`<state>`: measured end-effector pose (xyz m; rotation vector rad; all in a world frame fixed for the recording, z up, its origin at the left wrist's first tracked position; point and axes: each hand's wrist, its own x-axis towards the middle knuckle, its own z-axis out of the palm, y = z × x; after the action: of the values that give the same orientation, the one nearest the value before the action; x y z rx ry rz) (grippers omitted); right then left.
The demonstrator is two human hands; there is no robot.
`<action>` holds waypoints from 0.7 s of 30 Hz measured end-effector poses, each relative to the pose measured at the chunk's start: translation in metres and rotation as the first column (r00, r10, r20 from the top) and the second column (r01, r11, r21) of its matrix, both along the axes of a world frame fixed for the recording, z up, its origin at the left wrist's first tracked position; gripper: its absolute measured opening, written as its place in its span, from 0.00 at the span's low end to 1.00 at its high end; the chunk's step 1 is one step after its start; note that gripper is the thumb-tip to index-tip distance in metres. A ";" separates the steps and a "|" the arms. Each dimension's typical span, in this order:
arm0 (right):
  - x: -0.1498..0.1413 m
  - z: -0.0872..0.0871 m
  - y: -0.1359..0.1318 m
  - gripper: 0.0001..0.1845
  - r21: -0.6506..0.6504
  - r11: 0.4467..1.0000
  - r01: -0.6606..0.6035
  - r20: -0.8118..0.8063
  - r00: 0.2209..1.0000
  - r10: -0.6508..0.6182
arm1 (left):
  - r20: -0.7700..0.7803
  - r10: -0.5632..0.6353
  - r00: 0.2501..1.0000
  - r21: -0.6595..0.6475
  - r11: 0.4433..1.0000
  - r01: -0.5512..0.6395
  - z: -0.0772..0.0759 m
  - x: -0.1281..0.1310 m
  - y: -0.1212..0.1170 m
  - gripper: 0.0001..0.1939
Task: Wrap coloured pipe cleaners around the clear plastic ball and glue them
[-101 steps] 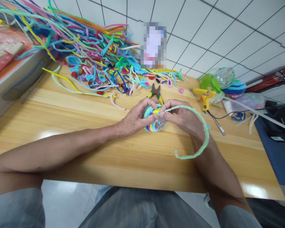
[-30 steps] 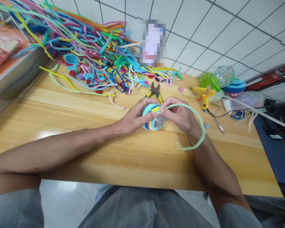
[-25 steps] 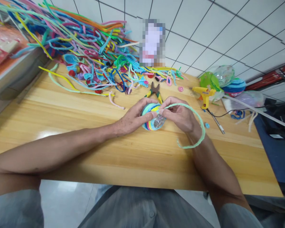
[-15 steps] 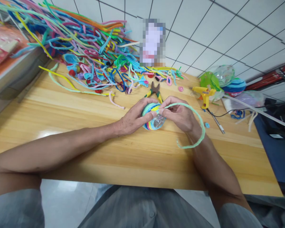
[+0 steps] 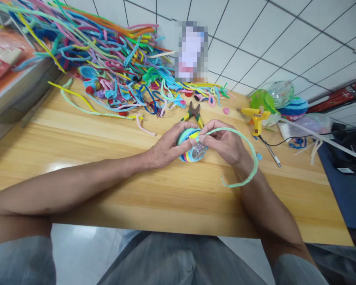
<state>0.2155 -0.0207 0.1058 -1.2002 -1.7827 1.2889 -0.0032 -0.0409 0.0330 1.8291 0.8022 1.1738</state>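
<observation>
Between my hands is a round ball (image 5: 199,151) wrapped in pipe cleaners of blue, green, yellow and pink, with a clear, shiny patch left bare on its near right side. My left hand (image 5: 172,145) wraps its left side, thumb pressed on top. My right hand (image 5: 224,143) pinches a pale green pipe cleaner (image 5: 256,158) against the ball's upper right. The strand's free length arcs right over my wrist and curls back, its tip above the wooden table (image 5: 154,194). Just beyond the ball lie pliers (image 5: 193,113) with yellow-green handles, jaws apart, pointing away.
A tangled heap of coloured pipe cleaners (image 5: 112,59) fills the back left, beside a grey box edge (image 5: 20,91). A phone (image 5: 191,51) leans at the wall. To the right are a yellow glue gun (image 5: 256,118), a pen-like rod (image 5: 273,154), a striped blue ball (image 5: 293,107) and a cable.
Almost nothing differs. Both hands keep their grip on the ball and strand, and the pipe cleaner's loop has shifted very slightly to the right.
</observation>
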 end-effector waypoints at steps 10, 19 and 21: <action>0.001 0.000 0.000 0.14 -0.021 1.000 0.000 -0.024 1.000 -0.001 | -0.006 0.017 1.000 -0.032 0.999 -0.017 0.002 0.001 -0.001 0.23; 0.045 0.005 0.036 0.18 0.046 0.998 0.033 0.026 0.999 -0.034 | 0.042 0.041 0.998 -0.079 0.996 -0.037 0.001 0.004 0.000 0.23; 0.063 0.017 0.042 0.13 0.219 0.956 0.197 0.054 0.975 -0.214 | 0.047 0.054 0.997 -0.088 0.995 -0.050 0.000 0.005 0.000 0.24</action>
<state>0.2782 0.0213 0.1228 -1.2893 -1.7468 0.9195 0.0018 -0.0412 0.0330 1.7117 0.8636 1.1939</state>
